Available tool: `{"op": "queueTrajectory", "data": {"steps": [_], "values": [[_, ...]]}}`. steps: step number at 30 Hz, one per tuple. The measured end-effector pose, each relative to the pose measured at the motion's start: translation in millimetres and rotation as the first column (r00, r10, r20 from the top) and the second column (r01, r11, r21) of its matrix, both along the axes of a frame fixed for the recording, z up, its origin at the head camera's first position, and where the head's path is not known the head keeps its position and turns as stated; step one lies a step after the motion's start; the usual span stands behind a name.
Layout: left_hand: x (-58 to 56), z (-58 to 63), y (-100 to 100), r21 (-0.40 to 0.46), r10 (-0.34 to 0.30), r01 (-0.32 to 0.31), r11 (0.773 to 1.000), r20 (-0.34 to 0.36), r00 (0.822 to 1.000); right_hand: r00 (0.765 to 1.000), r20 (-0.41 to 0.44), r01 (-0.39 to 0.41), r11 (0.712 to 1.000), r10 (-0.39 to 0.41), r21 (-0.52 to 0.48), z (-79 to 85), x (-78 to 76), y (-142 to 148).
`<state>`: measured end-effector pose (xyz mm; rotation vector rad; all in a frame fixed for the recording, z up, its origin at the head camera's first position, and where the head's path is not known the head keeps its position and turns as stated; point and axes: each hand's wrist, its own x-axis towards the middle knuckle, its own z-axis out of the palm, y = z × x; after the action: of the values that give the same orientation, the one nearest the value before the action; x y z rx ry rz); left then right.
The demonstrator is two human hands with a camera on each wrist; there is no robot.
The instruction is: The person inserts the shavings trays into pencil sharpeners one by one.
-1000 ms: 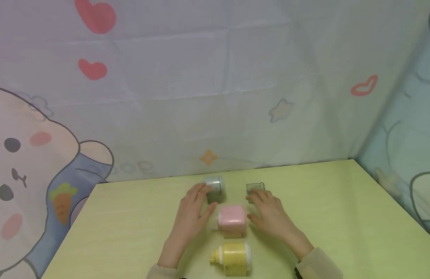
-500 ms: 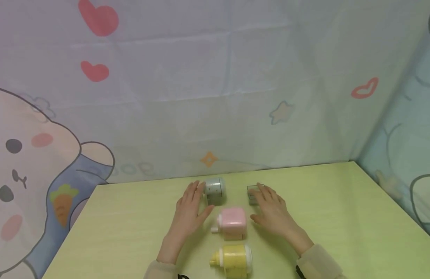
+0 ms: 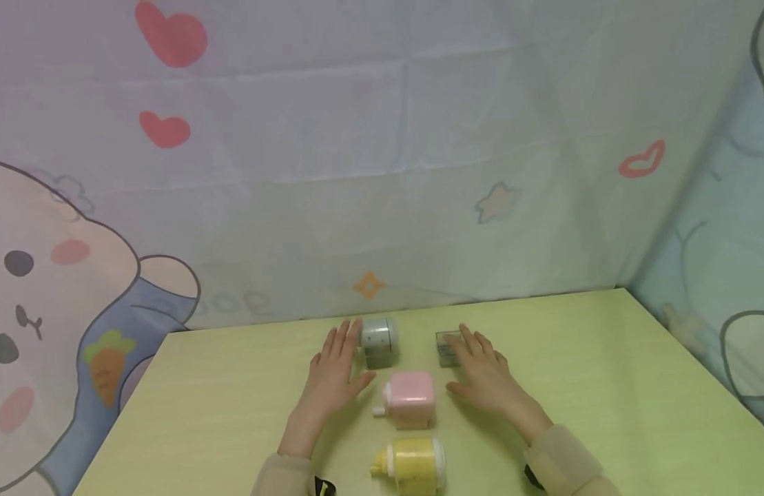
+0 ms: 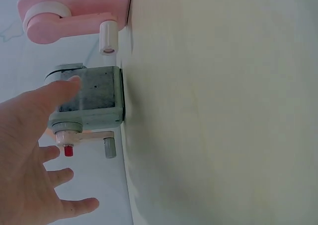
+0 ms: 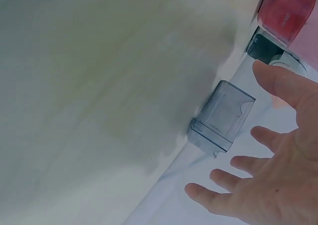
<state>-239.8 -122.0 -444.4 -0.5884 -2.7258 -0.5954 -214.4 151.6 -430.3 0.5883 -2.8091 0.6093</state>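
Observation:
A grey-green crank pencil sharpener (image 3: 379, 339) stands at the back of the table. My left hand (image 3: 328, 382) is at its left side, fingers spread and relaxed, holding nothing. In the left wrist view the sharpener's crank (image 4: 84, 135) with its red centre shows beyond the thumb. To the right lies a clear, box-shaped shavings drawer (image 5: 223, 113), apart from the sharpener. My right hand (image 3: 490, 382) hovers beside it with loosely spread fingers, their tips overlapping the drawer in the head view. Between the two hands sits a pink crank pencil sharpener (image 3: 411, 391).
Closest to the person is a yellow crank pencil sharpener (image 3: 414, 460), in line with the other two. The pale yellow table (image 3: 605, 386) ends at a printed cloth backdrop (image 3: 307, 207), with another cloth side (image 3: 729, 262) on the right.
My left hand's fingers have come off the grey-green sharpener and shifted left, straightening. My right hand has drawn slightly right from the drawer, its fingers spreading. The sharpeners stay in place.

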Motion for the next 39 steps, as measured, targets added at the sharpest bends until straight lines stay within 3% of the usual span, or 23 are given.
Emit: {"op": "queueTrajectory", "data": {"steps": [5, 9, 22, 31, 39], "values": [[-3.9, -2.0, -1.2, -0.014, 0.009, -0.008, 1.000, 0.060, 0.998, 0.999, 0.034, 0.003, 1.000, -0.003, -0.002, -0.4, -4.9, -0.4], [-8.3, -4.2, -0.9, -0.016, 0.000, 0.001, 1.000, 0.065, 0.998, 0.998, 0.054, 0.011, 1.000, -0.011, 0.011, -0.2, -10.4, -0.5], [-17.8, -4.8, 4.2, -0.005, -0.076, 0.076, 0.997, 0.011, 0.997, 0.997, 0.080, -0.014, 1.000, 0.015, -0.017, -5.9, -23.2, -3.7], [-20.2, -3.8, 5.5, -0.030, -0.065, 0.064, 0.997, -0.034, 0.997, 0.995, 0.096, -0.015, 1.000, 0.017, -0.017, -10.7, -28.9, -5.3], [-25.3, 1.5, 8.3, -0.022, -0.079, 0.077, 0.997, -0.098, 0.992, 0.997, 0.062, -0.039, 0.999, 0.041, -0.024, -9.6, -33.0, -1.2]]}}
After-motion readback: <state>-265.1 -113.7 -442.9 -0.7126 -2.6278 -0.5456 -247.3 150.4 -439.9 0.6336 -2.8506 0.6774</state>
